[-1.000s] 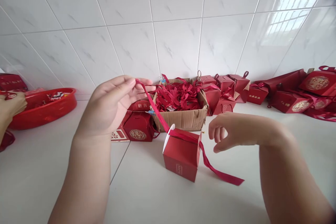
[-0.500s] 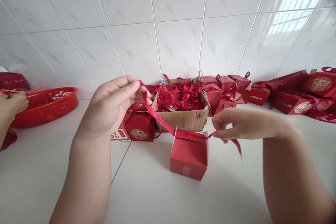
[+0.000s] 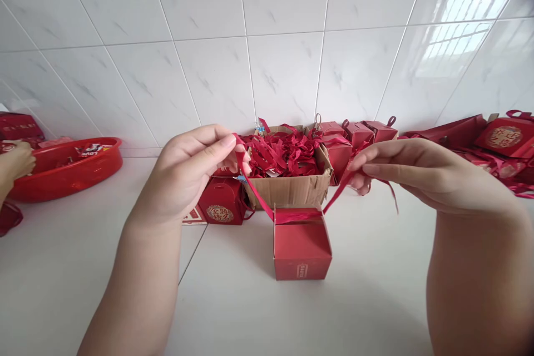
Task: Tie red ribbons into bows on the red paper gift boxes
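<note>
A small red gift box (image 3: 302, 247) stands on the white tiled floor in front of me. A red ribbon (image 3: 297, 216) runs across its top and rises on both sides. My left hand (image 3: 189, 172) pinches the ribbon's left end above and left of the box. My right hand (image 3: 411, 169) pinches the right end above and right of it, and a short tail hangs below those fingers. Both ribbon halves look taut, forming a V over the box.
A cardboard carton (image 3: 292, 186) full of red ribbons sits just behind the box. Several finished red gift boxes (image 3: 359, 136) line the wall to the right, another (image 3: 220, 200) stands at the left. A red basin (image 3: 62, 167) is far left, with another person's hand (image 3: 14, 161) beside it.
My right hand took hold of the loose ribbon end and lifted it up to the right. The box turned square to me and the ribbon pulled taut.
</note>
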`<state>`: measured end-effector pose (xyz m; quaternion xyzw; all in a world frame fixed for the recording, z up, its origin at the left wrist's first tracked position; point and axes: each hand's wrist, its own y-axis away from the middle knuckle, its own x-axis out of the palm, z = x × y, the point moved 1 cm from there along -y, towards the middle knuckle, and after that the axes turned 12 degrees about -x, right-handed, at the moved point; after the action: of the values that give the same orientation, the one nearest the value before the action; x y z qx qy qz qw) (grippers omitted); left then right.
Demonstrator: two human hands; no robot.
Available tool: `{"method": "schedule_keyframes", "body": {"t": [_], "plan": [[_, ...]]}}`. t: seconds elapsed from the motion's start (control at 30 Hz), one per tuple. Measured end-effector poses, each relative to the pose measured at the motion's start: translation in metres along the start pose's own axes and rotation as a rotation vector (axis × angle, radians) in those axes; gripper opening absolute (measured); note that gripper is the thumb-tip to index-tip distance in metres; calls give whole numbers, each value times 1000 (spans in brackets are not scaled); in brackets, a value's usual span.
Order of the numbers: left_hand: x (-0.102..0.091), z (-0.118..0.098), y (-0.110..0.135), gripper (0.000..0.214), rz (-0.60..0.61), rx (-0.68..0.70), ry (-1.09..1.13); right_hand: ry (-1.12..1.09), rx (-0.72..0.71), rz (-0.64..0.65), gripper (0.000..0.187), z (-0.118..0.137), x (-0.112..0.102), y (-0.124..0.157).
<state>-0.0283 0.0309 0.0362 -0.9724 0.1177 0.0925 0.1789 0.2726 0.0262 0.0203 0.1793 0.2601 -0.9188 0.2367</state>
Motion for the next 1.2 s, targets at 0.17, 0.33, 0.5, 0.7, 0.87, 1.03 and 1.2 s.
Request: {"method": "schedule_keyframes", "body": {"t": [0.17,0.33,0.5,0.7,0.87,1.03,1.2], "plan": [[1,1,-1,16,-86,19,69,-164,-93,25,26,-8,0,1],[2,1,-3,15,-74,73,85,-197,-199,139,23,-14,1,-7],[6,1,-4,15,-57,68,115,-206,-146,32,13,-23,4,-15],[9,2,-3,14,-60,100,182,-215,-130,-101,24,-19,20,-25],[7,0,-1,13,-35,139,210,-283,-112,-136,10,-16,37,-31],[6,-1,0,11,-21,198,211,-321,-110,-146,14,-17,47,-35],[4,0,-1,16,-24,236,231,-292,-115,-225,21,-18,45,-34]]}}
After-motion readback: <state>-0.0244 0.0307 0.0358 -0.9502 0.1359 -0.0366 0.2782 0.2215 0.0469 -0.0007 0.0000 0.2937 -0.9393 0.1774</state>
